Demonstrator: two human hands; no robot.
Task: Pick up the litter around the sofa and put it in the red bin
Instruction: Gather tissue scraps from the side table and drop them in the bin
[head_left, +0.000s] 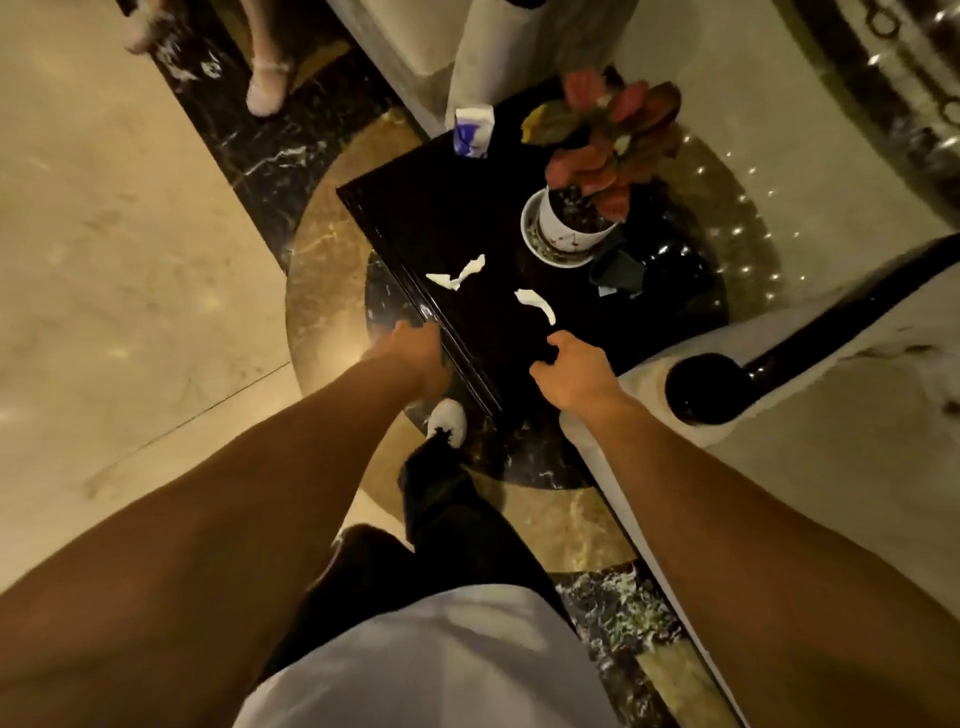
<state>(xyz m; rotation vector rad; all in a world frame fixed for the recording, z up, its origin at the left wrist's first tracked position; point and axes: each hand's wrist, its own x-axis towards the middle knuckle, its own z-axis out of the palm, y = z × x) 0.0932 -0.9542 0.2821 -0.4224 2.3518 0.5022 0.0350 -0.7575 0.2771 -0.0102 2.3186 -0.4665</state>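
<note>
A single wide-angle view looks from the person's head steeply down and forward. Nearest, at the bottom edge, are the white shirt and both bare forearms reaching away. Farther out in the middle lies the glossy black square side table (415, 218), with the cream marble floor (104, 234) to the left and the pale upholstered sofa (831, 426) to the right.
</note>
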